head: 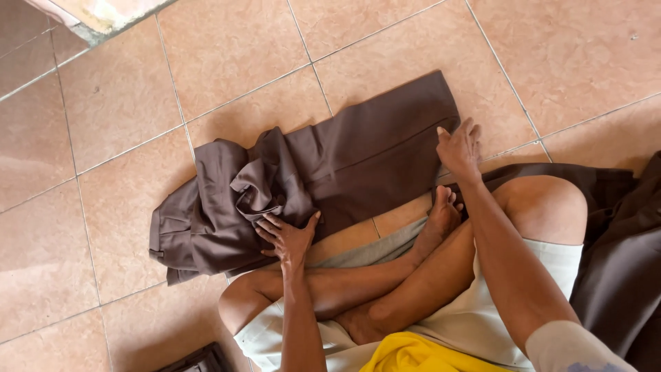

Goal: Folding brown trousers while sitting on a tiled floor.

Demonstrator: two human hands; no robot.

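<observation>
Brown trousers (344, 165) lie spread on the tiled floor (227, 62), directly ahead of the person's crossed legs (385, 282). The left hand (288, 238) rests open, fingers spread, pressing the bunched waist end of the trousers. The right hand (460, 148) grips the trousers' far right edge between its fingers. More dark fabric (620, 262) lies right of the legs.
</observation>
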